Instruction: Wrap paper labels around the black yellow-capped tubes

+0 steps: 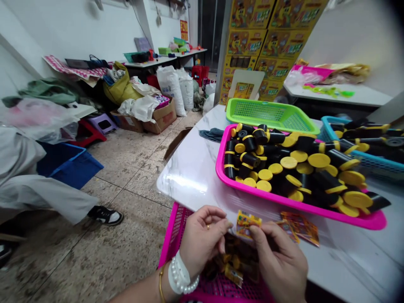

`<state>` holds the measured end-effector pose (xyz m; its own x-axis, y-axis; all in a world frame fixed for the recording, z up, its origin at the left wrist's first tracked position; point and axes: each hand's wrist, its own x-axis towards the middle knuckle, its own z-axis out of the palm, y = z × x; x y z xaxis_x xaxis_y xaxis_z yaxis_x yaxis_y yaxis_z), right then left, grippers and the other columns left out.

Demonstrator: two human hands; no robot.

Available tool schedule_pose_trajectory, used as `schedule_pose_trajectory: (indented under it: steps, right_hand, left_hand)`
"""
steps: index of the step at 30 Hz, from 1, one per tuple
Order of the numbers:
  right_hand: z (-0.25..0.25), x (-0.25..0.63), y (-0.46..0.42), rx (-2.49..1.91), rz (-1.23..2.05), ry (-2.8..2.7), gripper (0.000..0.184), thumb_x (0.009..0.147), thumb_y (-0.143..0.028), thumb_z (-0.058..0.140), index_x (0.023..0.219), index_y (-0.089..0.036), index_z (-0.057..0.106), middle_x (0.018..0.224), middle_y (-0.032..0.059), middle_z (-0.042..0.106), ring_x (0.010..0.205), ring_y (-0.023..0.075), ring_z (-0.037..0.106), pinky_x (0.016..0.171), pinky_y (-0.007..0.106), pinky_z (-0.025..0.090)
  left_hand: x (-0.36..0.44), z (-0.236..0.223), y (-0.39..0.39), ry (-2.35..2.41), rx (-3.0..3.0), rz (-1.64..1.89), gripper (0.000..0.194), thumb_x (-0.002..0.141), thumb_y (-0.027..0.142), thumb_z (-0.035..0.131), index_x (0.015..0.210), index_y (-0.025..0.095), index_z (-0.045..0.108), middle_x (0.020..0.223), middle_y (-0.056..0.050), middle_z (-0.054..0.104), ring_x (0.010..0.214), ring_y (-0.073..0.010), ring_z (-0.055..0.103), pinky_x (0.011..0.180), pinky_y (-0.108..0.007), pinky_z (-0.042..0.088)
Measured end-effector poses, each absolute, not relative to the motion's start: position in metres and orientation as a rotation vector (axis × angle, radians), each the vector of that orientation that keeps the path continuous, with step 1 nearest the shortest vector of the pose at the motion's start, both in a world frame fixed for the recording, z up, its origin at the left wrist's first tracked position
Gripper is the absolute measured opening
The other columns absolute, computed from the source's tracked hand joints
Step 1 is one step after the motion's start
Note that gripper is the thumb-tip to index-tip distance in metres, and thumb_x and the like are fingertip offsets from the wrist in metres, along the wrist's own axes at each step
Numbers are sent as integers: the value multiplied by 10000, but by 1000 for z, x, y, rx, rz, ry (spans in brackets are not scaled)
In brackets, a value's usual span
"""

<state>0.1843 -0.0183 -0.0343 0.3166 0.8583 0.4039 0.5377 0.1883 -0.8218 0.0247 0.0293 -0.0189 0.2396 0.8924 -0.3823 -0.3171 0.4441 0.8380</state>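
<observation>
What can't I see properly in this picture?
All in the head view:
Wrapper: its words are too small, and the right hand covers part.
Other person: upper body cut off by the left edge.
Pink tray: bottom mostly hidden under black-and-yellow pots.

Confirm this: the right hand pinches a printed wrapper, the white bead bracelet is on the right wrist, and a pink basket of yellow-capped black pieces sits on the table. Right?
Not quite: the head view shows the white bead bracelet on the wrist of the left hand. The right hand does pinch the printed wrapper, and the pink basket of yellow-capped black pieces sits on the table.
</observation>
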Motion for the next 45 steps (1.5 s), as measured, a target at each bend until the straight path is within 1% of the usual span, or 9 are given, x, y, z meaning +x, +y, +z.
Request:
schedule_pose_trajectory:
  steps: [5, 12, 16, 22, 26, 30, 33, 39, 45]
  right_hand:
    - [-39, 187, -20, -1489, 379, -1352, 122, 904, -269, 700, 801, -205, 685, 745, 10, 678, 652, 156, 600, 619, 265, 465]
    - [-38, 180, -17, -1460, 354, -1427, 171, 919, -279, 671, 761, -214, 662, 680, -12, 654, 578, 136, 595, 563, 239, 474]
    - [-35, 176, -10, -1381, 392, -1597, 264, 965, -283, 584, 713, -215, 626, 630, -15, 613, 541, 130, 592, 527, 229, 471]
    - [30, 214, 50, -1344, -18, -1921, 266, 982, -383, 563, 810, -219, 681, 712, 14, 671, 631, 149, 629, 613, 250, 485]
    - [88, 247, 135, -1601, -637, -1982, 372, 962, -474, 558, 1035, -157, 739, 1033, 147, 744, 980, 305, 655, 863, 399, 482]
    - [106, 255, 194, -1933, -534, -2242, 338, 977, -384, 522, 1043, -150, 757, 917, 152, 770, 833, 303, 683, 756, 396, 468]
    - [95, 245, 187, -1958, -501, -2258, 331, 982, -365, 502, 1077, -158, 742, 901, 146, 766, 816, 300, 693, 704, 377, 453]
    - [64, 230, 125, -1857, -541, -2032, 319, 921, -307, 586, 1210, -184, 639, 1195, 135, 690, 752, 238, 674, 559, 318, 420]
    - [69, 243, 117, -1642, -274, -1849, 256, 845, -296, 649, 1068, -177, 614, 979, 93, 681, 837, 256, 669, 741, 388, 542]
  left_hand:
    - [25, -15, 25, 1013, 853, 898, 254, 766, 337, 792, 851, 106, 730, 508, 32, 569, 423, -46, 461, 441, -158, 331]
    - [26, -19, 22, 953, 698, 940, 360, 687, 377, 871, 859, 135, 666, 650, 11, 664, 400, -47, 499, 422, -168, 358]
    - [28, -26, 24, 947, 735, 873, 400, 670, 428, 878, 896, 115, 773, 715, -53, 727, 406, -48, 477, 423, -188, 371]
    - [21, -15, 42, 941, 911, 947, 195, 706, 330, 854, 792, 155, 844, 838, -114, 779, 756, -180, 665, 724, -263, 520]
    - [19, -3, 58, 885, 883, 898, 258, 753, 383, 831, 833, 138, 838, 668, -53, 672, 555, -72, 494, 518, -179, 380]
    - [18, -2, 68, 880, 698, 846, 402, 699, 479, 865, 818, 102, 793, 477, 70, 404, 439, -13, 238, 428, -171, 119]
    - [14, -5, 70, 885, 618, 860, 451, 635, 507, 893, 766, 101, 747, 473, 69, 425, 426, -11, 251, 418, -174, 92]
    - [13, -8, 64, 921, 573, 801, 408, 660, 462, 880, 745, 104, 702, 472, 68, 450, 416, -5, 237, 411, -173, 72]
    - [25, -8, 68, 863, 540, 777, 355, 647, 389, 897, 760, 102, 721, 479, 70, 452, 422, -7, 295, 407, -160, 97]
